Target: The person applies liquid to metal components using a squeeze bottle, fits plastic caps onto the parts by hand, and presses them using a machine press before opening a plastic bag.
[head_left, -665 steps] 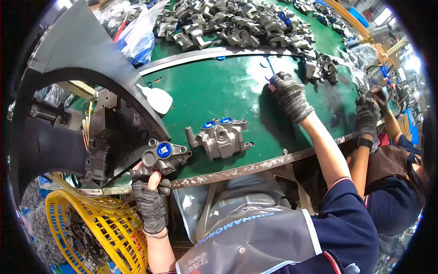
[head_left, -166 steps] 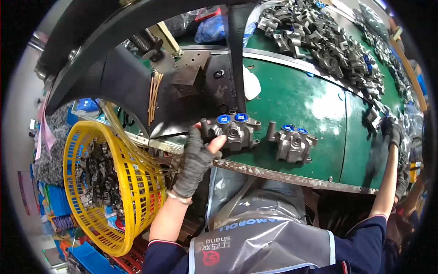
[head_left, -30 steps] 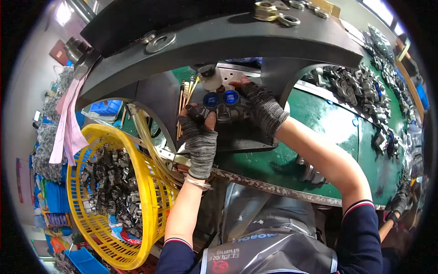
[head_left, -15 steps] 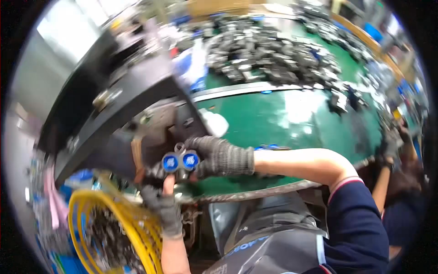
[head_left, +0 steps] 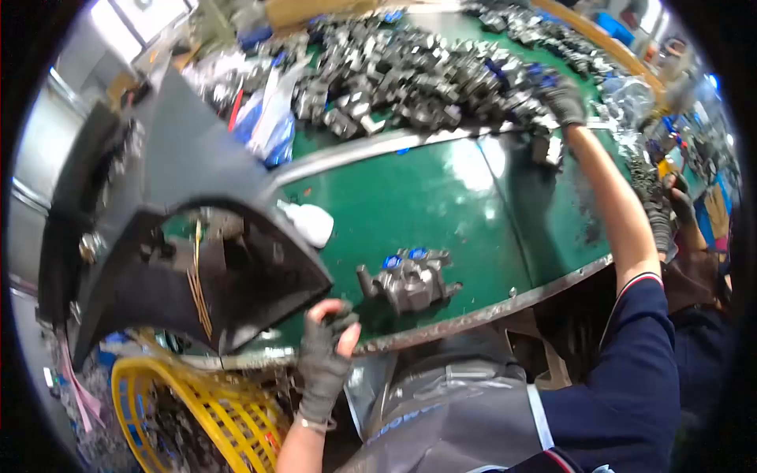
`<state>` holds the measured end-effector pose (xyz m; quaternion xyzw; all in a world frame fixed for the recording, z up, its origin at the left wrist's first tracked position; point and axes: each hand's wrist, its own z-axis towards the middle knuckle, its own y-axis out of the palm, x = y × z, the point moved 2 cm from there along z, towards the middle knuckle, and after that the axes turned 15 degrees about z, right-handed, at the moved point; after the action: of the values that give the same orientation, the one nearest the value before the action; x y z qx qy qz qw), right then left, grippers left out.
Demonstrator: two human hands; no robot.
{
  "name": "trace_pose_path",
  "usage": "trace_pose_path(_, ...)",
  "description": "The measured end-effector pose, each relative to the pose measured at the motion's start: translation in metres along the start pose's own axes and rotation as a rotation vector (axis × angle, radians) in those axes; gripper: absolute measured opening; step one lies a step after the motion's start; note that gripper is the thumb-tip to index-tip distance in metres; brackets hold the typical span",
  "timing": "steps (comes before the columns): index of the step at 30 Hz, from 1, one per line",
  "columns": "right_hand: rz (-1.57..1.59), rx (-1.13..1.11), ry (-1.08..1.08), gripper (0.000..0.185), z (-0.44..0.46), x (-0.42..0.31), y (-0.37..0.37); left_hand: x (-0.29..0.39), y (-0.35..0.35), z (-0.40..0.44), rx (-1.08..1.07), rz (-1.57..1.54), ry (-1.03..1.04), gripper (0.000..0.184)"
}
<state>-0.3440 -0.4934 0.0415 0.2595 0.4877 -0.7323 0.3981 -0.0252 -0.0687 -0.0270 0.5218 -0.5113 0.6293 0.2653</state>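
My left hand, in a grey glove with bare fingertips, is raised by the table's front edge. Its thumb and fingers are apart with nothing between them. My right hand, also gloved, reaches across to the right part of a heap of grey metal castings. Its fingers are over castings with blue caps; whether they grip one is hidden. A single metal casting with two blue round caps lies on the green table, right of my left hand and touched by neither.
A dark hood-like housing with an arched opening stands at left. Below it is a yellow plastic basket holding dark parts. A white object sits beside the housing. A co-worker's gloved hand works at far right.
The blue-capped casting both hands held by the housing has left them; where it went is unclear. My right hand has moved far out to the heap. The view has shifted right.
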Motion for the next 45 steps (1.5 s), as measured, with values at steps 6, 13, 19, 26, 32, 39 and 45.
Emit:
trace_pose_path(6,-0.38,0.053,0.318,0.041,0.019,0.076,-0.013,0.009,0.038,0.031,0.07,0.123,-0.053,0.051)
trace_pose_path(13,-0.53,0.133,-0.527,0.056,-0.012,0.033,-0.011,0.01,0.051,0.05,-0.145,0.014,-0.264,0.042)
trace_pose_path(19,0.383,-0.524,-0.511,0.036,-0.125,-0.122,0.05,0.02,0.003,0.02,-0.005,0.016,0.009,0.042)
trace_pose_path(26,0.819,-1.231,-0.352,0.032,-0.243,-0.234,0.137,-0.007,-0.12,0.001,0.436,-0.123,0.05,0.045)
trace_pose_path(32,0.88,-1.027,-0.28,0.042,-0.271,-0.269,0.252,-0.067,-0.166,0.037,0.46,-0.282,0.188,0.046)
trace_pose_path(39,0.796,-1.053,-0.213,0.041,-0.265,-0.275,0.315,-0.05,-0.16,0.051,0.49,-0.257,0.194,0.045)
trace_pose_path(45,0.931,-1.056,-0.109,0.035,-0.268,-0.271,0.321,-0.06,-0.163,0.059,0.593,-0.15,0.196,0.039)
